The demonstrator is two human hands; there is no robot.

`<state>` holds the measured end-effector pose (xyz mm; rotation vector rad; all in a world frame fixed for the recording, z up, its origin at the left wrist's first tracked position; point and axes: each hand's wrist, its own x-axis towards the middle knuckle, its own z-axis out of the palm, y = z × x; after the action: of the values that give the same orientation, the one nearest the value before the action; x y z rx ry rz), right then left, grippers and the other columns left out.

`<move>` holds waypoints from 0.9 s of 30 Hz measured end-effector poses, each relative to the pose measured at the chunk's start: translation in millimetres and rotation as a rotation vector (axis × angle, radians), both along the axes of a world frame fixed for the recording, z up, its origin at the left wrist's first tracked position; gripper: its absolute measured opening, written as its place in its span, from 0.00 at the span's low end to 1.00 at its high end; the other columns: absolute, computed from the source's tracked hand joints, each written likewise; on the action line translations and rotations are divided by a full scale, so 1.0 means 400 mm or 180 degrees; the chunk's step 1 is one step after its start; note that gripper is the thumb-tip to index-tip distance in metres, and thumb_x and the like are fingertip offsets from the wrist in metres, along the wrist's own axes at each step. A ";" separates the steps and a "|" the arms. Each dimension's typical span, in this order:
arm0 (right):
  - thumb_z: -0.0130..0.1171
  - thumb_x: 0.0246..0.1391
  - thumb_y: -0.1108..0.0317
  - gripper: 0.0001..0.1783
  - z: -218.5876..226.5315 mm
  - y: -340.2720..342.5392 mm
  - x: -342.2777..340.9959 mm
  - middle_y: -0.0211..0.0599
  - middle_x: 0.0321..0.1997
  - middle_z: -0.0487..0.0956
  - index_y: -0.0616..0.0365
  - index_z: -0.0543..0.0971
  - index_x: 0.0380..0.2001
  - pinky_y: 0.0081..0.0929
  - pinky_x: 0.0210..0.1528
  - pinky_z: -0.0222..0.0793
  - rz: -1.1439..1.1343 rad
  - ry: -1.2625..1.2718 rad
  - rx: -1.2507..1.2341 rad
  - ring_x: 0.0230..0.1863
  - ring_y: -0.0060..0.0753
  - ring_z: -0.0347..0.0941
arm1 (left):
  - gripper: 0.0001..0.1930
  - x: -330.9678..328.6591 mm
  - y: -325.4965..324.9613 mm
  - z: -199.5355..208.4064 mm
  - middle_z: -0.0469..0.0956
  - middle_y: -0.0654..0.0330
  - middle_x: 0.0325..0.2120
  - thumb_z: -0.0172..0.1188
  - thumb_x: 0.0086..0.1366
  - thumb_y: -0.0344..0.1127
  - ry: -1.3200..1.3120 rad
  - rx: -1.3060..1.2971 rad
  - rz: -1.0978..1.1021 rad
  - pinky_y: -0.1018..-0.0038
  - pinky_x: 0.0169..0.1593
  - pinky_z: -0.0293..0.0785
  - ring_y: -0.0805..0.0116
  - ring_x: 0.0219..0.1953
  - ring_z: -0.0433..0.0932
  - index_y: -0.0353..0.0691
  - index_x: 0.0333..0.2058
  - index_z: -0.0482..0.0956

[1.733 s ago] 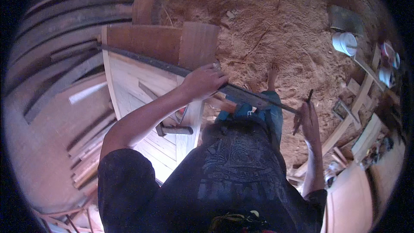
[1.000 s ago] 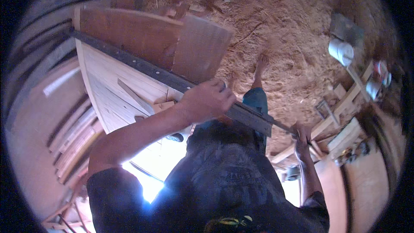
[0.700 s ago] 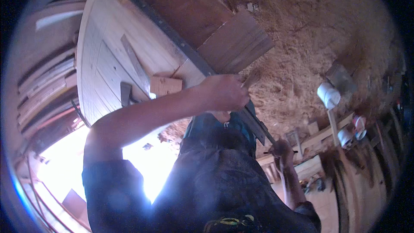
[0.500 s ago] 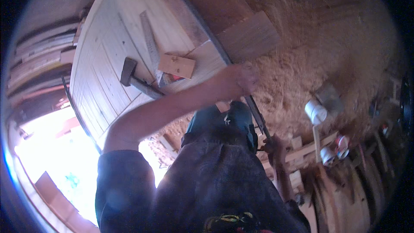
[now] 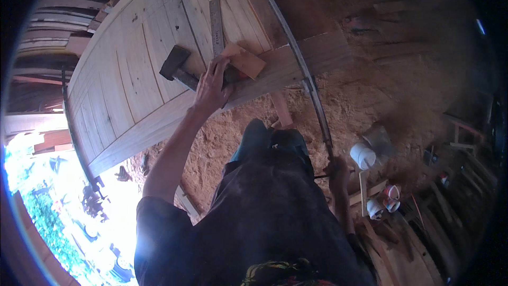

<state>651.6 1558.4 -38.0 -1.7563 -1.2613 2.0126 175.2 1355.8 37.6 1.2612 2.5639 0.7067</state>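
Note:
A pale panel of joined wooden boards (image 5: 132, 69) spreads across the upper left. My left hand (image 5: 210, 87) rests over its near edge, fingers stretched out across the handle of a hammer (image 5: 175, 62) and close to the foot of a metal square (image 5: 216, 24). Touching or nearly touching the fingertips is a small wooden block (image 5: 245, 60), with something red partly under it. A long metal bar clamp (image 5: 308, 82) crosses the panel's right end. At its near end my right hand (image 5: 338, 169), dim and partly hidden, is closed around the clamp by its thin cross handle.
A second bar clamp (image 5: 74, 122) spans the panel's left end. Wood shavings (image 5: 211, 143) cover the ground. To the right stand a white bucket (image 5: 362, 155) and smaller containers (image 5: 392, 196), beside loose boards (image 5: 407, 243). Stacked planks (image 5: 58, 26) lie at the far left.
My left hand has moved left from the bar clamp to the hammer and square on the panel. My right hand stays at the clamp's near end. The view has shifted.

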 end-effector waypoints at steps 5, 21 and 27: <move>0.49 0.71 0.53 0.20 0.003 -0.003 -0.010 0.34 0.21 0.72 0.59 0.78 0.36 0.35 0.30 0.71 -0.0292 0.0297 0.0032 0.22 0.32 0.71 | 0.35 -0.029 0.028 0.025 0.69 0.48 0.62 0.65 0.64 0.35 0.0183 -0.1006 -0.0253 0.50 0.61 0.74 0.42 0.63 0.70 0.43 0.68 0.61; 0.51 0.68 0.37 0.31 -0.084 0.090 0.141 0.35 0.36 0.78 0.58 0.79 0.48 0.33 0.47 0.72 0.0864 0.0488 -0.0525 0.40 0.31 0.76 | 0.32 -0.053 0.081 0.128 0.73 0.41 0.59 0.65 0.63 0.46 0.0392 -0.1824 -0.0349 0.49 0.60 0.73 0.41 0.57 0.77 0.38 0.62 0.69; 0.55 0.68 0.42 0.32 0.131 0.260 0.142 0.36 0.51 0.81 0.58 0.77 0.61 0.34 0.53 0.73 0.2466 0.0851 -0.0640 0.49 0.31 0.76 | 0.18 0.049 0.013 0.336 0.83 0.47 0.37 0.67 0.63 0.38 0.0897 -0.0507 0.1525 0.59 0.45 0.80 0.52 0.41 0.85 0.38 0.49 0.77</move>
<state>708.4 1662.5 14.6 -1.0670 -1.8838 2.7343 194.8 1361.1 171.9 0.7435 3.1260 0.4055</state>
